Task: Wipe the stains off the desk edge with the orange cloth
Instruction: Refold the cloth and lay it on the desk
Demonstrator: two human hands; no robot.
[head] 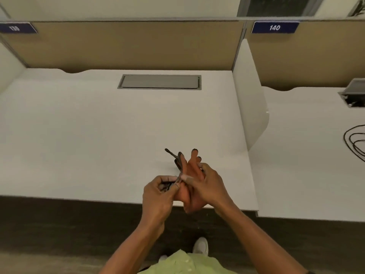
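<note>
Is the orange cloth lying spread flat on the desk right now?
No, the orange cloth is bunched up, gripped by the left hand and the right hand near the desk front edge.

- 2 bare hands, left hand [158,194] and right hand [209,186]
- just 1 crumpled orange cloth with dark edging [192,204]
- 2 flat white desks [118,135] [296,175]
- 2 navy rectangular number plates [16,28] [275,27]
- 2 grey metal cable hatches [160,82] [355,91]
- 1 looped black cable [353,143]
- 1 white shoe [201,246] that's clear; can't tell on a second
</note>
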